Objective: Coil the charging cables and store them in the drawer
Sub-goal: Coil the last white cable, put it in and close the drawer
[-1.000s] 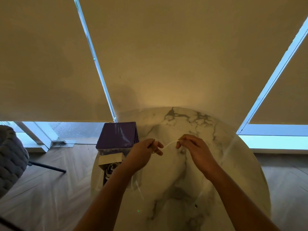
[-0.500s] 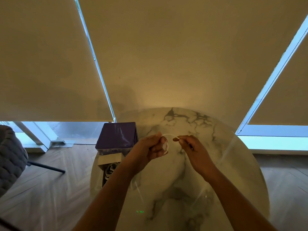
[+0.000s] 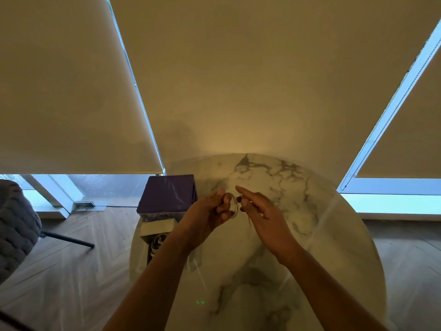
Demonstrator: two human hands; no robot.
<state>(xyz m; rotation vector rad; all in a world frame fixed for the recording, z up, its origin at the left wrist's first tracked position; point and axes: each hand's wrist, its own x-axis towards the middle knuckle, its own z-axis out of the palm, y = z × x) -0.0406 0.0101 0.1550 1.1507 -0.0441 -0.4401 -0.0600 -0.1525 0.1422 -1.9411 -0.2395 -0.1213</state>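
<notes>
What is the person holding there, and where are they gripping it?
A coiled white cable. The left hand grips the loops on their left side; the right hand touches the coil's right edge, forefinger straight.

A round white marble table (image 3: pixel 310 235) with grey veins carries the things. At its far left edge stands a purple drawer box (image 3: pixel 168 195), and its open drawer (image 3: pixel 156 237), extending nearward, holds coiled cables (image 3: pixel 158 243).

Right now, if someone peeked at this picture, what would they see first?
Two hands in the middle: the left hand holds a small white cable coil, and the right hand guides it above the round marble table. A purple box sits at the table's left edge.
</notes>
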